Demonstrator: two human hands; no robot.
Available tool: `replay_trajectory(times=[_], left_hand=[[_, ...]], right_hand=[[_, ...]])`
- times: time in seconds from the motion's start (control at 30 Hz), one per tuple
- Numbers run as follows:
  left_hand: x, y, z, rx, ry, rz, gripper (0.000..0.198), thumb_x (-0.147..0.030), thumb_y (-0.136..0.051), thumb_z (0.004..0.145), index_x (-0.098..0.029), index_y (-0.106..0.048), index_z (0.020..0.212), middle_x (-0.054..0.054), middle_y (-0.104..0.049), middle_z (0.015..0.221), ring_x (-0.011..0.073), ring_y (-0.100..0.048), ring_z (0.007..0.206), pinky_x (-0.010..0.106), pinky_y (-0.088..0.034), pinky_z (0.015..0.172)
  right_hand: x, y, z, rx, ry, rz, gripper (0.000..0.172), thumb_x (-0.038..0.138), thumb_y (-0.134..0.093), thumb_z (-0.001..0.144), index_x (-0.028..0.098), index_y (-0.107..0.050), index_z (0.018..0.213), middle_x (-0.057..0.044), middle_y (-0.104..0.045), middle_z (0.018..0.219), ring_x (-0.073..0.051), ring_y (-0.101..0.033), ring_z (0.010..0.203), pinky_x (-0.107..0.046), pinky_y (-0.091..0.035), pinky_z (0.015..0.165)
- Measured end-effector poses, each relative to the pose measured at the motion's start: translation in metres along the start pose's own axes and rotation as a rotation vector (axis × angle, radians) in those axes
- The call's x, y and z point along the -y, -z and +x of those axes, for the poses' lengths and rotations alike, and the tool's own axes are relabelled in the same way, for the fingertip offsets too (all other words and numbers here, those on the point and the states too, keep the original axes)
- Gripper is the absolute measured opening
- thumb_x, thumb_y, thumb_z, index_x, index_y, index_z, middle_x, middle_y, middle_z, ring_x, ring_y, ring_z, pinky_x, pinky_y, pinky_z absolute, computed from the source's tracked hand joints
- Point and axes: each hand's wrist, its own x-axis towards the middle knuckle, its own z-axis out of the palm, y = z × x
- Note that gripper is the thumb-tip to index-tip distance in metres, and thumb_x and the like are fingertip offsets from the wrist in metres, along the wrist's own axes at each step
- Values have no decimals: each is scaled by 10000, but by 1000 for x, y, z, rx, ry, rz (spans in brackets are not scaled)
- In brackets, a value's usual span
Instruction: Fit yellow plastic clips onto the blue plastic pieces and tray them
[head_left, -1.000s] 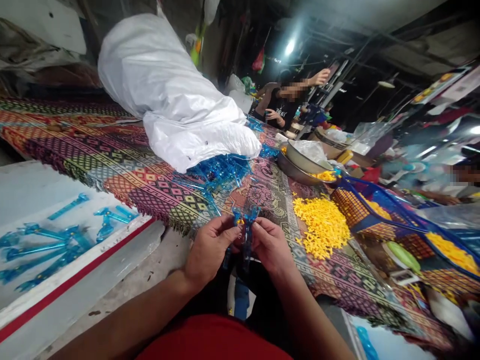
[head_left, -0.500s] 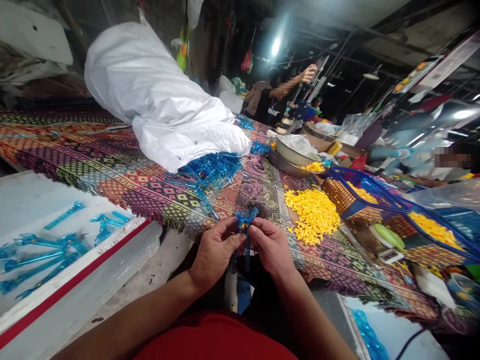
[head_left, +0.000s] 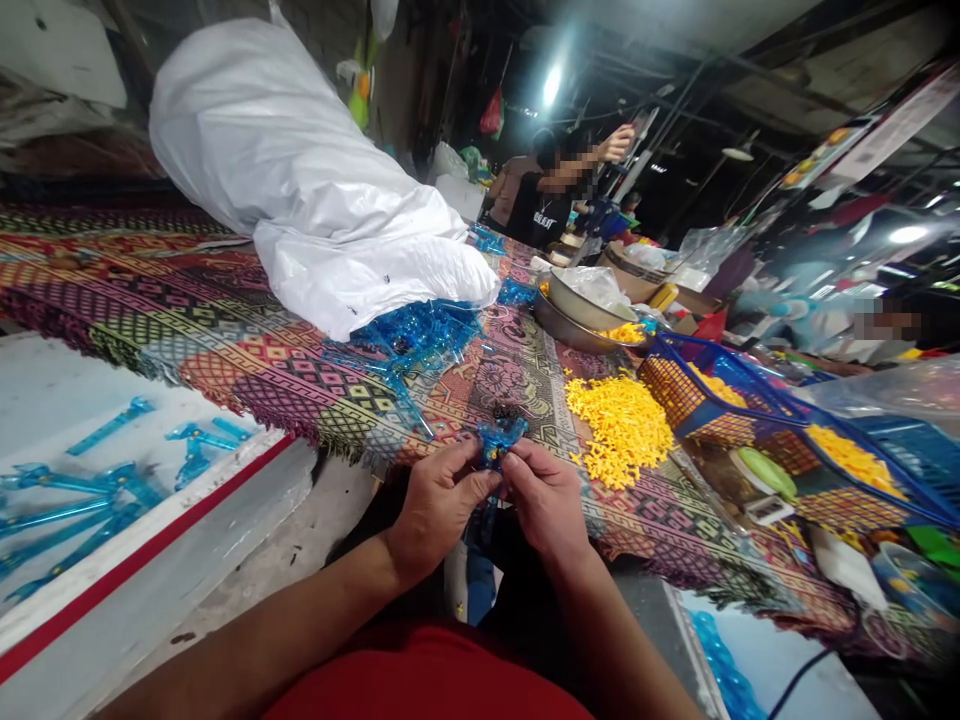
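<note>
Both my hands meet at the near edge of the cloth-covered table (head_left: 225, 330). My left hand (head_left: 436, 505) and my right hand (head_left: 547, 500) pinch a small translucent blue plastic part (head_left: 496, 442) between their fingertips. A tiny yellow piece shows at the part's middle. Just beyond lies a heap of the same blue plastic parts (head_left: 420, 340), spilling from under a big white sack (head_left: 300, 170). To the right of my hands sits a loose pile of small yellow pieces (head_left: 619, 425).
A white tray (head_left: 112, 520) at my left holds several finished blue parts. Metal bowls (head_left: 581, 315) and blue baskets (head_left: 750, 400) with yellow pieces stand at the right. Other people sit at the far end and at the right edge.
My hands have stayed together on the blue part, turning it slightly; the long lower end that hung down is now hidden behind my fingers. The camera has drifted a little.
</note>
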Motion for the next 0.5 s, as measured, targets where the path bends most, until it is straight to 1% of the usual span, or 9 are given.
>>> replay_trajectory(times=[0.13,0.23,0.3,0.4,0.5], left_hand=[[-3,4,3,54,-142,122,177,-275,-572,803,-202,-679,923,38,-651,860,180,-580,834,263,-432,793],[-3,5,5,57,-147,159,163,-287,-556,816,-204,-678,885,35,-651,841,175,-578,809,258,-430,767],[-3,5,6,56,-148,178,168,-295,-554,819,-200,-676,887,36,-651,842,173,-576,803,258,-428,761],[-2,6,7,78,-192,217,189,-287,-551,822,-193,-671,932,46,-646,858,176,-574,823,265,-423,787],[-2,7,7,95,-188,214,189,-290,-550,821,-200,-674,931,45,-652,869,183,-579,855,271,-422,813]], right_hand=[[-3,3,-1,-3,16,-43,130,327,-648,752,199,-668,749,29,-521,583,-91,-444,497,-229,-355,477],[-5,4,-1,-26,24,-46,126,319,-647,753,199,-657,716,29,-520,574,-91,-443,488,-228,-348,468],[-5,4,-2,-12,33,-41,119,307,-649,754,198,-652,705,29,-522,578,-90,-448,488,-226,-345,463],[-5,5,-2,18,34,-15,95,287,-652,756,199,-662,723,30,-524,581,-86,-456,491,-221,-350,466],[-5,6,-1,11,18,40,92,282,-661,750,196,-672,720,32,-519,572,-81,-457,486,-215,-350,464]])
